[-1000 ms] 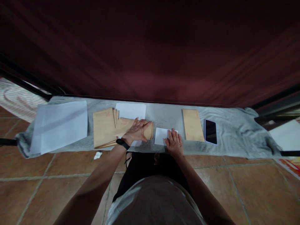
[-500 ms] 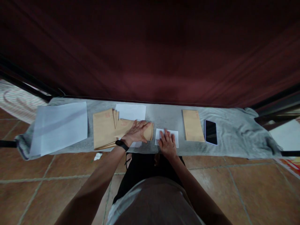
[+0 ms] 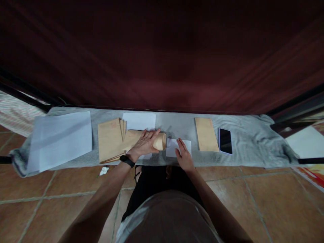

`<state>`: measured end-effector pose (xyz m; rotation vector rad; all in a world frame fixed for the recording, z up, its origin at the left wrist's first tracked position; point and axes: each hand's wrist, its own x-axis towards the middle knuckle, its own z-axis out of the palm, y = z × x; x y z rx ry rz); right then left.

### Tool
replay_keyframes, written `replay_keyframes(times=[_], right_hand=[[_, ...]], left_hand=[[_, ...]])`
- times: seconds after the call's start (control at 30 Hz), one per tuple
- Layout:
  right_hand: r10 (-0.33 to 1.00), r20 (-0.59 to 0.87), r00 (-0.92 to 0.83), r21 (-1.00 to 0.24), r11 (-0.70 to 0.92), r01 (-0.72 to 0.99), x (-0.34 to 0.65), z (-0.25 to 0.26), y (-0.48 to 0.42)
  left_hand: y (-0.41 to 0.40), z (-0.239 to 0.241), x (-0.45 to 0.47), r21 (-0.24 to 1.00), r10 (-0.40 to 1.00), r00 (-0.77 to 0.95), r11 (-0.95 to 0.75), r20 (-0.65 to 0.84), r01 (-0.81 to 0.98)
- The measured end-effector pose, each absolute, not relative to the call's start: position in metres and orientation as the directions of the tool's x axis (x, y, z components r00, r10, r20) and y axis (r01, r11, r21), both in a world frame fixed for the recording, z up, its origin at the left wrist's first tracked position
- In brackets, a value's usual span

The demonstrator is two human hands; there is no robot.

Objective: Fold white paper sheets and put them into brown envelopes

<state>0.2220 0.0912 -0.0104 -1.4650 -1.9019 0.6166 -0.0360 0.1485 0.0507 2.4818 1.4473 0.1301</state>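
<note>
Grey cloth (image 3: 177,122) bears still-unenclosed white paper (image 3: 171,151) under the right hand (image 3: 186,160), fingers parted and empty; the left hand (image 3: 144,143), fingers splayed, straddles a bowed kraft envelope (image 3: 159,143), grip unclear.

Looks like a home, judging by brown floor tiles (image 3: 280,199), rumpled gray cloth (image 3: 255,141), striped fabric (image 3: 15,113) and dark red drapery (image 3: 162,60).

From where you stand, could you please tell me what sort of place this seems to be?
Probably a makeshift indoor paperwork spot, perhaps in a home: brown envelopes lie on a narrow surface covered with grey cloth, above a tiled floor.
</note>
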Motion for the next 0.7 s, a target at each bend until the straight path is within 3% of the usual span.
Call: replay_keyframes(times=[0.1,0.17,0.23,0.47,0.7], right_hand=[[0.977,0.032,-0.213,-0.949,0.096,0.299,0.196,0.001,0.106],[0.942,-0.104,-0.319,-0.991,-0.07,0.118,0.184,0.004,0.115],[0.906,-0.154,-0.394,-0.988,-0.145,0.053,0.179,0.005,0.122],[0.843,-0.124,-0.524,-0.899,0.128,0.42,0.177,0.004,0.149],[0.831,-0.08,-0.55,-0.878,0.203,0.434,0.167,0.0,0.151]], left_hand=[[0.142,0.05,-0.029,0.286,0.856,0.516,-0.49,-0.022,0.824],[0.136,0.048,-0.024,0.296,0.849,0.528,-0.504,0.0,0.812],[0.131,0.046,-0.021,0.292,0.844,0.537,-0.517,0.016,0.804],[0.123,0.047,-0.021,0.234,0.811,0.585,-0.574,0.028,0.785],[0.12,0.05,-0.02,0.271,0.81,0.585,-0.57,0.03,0.776]])
